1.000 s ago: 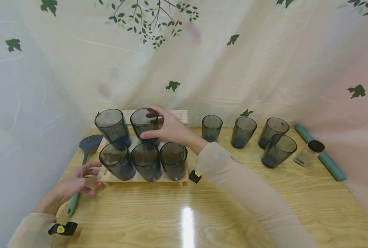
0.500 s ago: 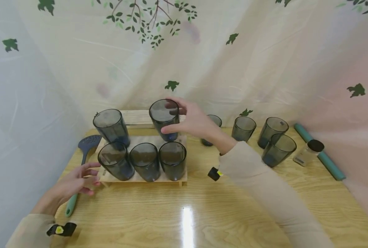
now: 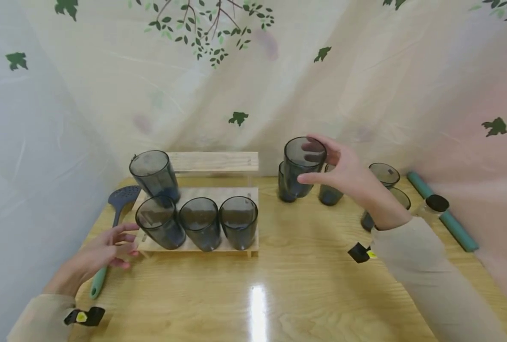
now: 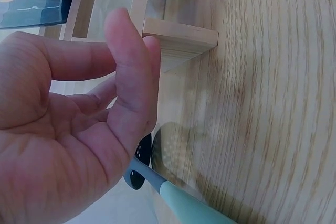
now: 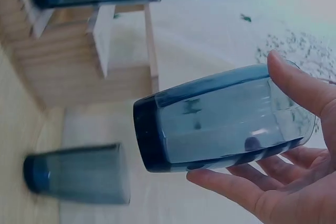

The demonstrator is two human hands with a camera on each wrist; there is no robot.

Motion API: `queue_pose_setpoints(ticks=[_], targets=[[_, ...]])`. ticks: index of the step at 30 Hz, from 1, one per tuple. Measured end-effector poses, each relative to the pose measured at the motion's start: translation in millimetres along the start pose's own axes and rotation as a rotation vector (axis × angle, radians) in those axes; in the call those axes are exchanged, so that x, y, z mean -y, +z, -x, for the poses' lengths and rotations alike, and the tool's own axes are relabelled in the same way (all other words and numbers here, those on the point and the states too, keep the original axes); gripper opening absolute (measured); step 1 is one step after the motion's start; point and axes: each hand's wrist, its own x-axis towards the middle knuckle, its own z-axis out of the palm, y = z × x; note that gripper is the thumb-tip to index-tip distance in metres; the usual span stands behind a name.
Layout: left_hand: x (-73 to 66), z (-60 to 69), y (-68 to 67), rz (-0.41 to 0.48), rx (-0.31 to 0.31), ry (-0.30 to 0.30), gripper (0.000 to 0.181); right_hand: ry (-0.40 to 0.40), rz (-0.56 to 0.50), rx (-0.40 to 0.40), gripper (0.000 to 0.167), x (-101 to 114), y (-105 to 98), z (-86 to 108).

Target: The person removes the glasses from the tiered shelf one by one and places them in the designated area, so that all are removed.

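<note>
My right hand [image 3: 343,173] grips a dark, see-through glass [image 3: 302,164] near its rim, with the thumb on the near side. In the right wrist view the held glass [image 5: 220,119] is off any surface, fingers on one side and thumb on the other. Three glasses stand in the front row of the wooden rack [image 3: 253,190], and one more glass [image 3: 153,173] stands behind at the left. My left hand [image 3: 104,251] rests at the rack's left front corner, fingers loosely bent and holding nothing; the left wrist view shows that hand [image 4: 89,114] beside the rack's edge.
Several glasses stand on the table [image 3: 305,285] to the right, partly hidden by my right hand and the held glass. A lidded jar [image 3: 436,203] and a green roll [image 3: 458,231] lie at the far right. A slotted turner [image 3: 118,199] lies left of the rack.
The right hand has lifted a glass off the rack's back row and carried it to the right, over the glasses on the table. The left hand has hardly moved.
</note>
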Motion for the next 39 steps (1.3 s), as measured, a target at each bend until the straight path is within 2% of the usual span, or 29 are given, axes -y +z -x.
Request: queue_pose_setpoints(ticks=[7,14,22,29,39], targets=[[1.1,3.7,-1.7,0.001,-0.003,-0.009,0.068,0.081,0.034,-0.116,0.088,-26,-23,29.5],[-1.6,1.3,0.7,0.002,0.002,0.003,0.069,0.125,0.093,-0.205,0.094,-63,-27,52.9],[-5.5,0.1,3.2,0.002,-0.002,0.002,0.069,0.155,0.081,-0.214,0.098,-99,-18,69.9],[-4.8,0.8,4.6,0.003,-0.005,0.002,0.068,0.186,0.04,-0.238,0.103,-125,-4,73.9],[-1.2,1.2,4.0,0.0,-0.006,0.012,0.069,0.147,0.023,-0.24,0.1,-147,5,74.0]])
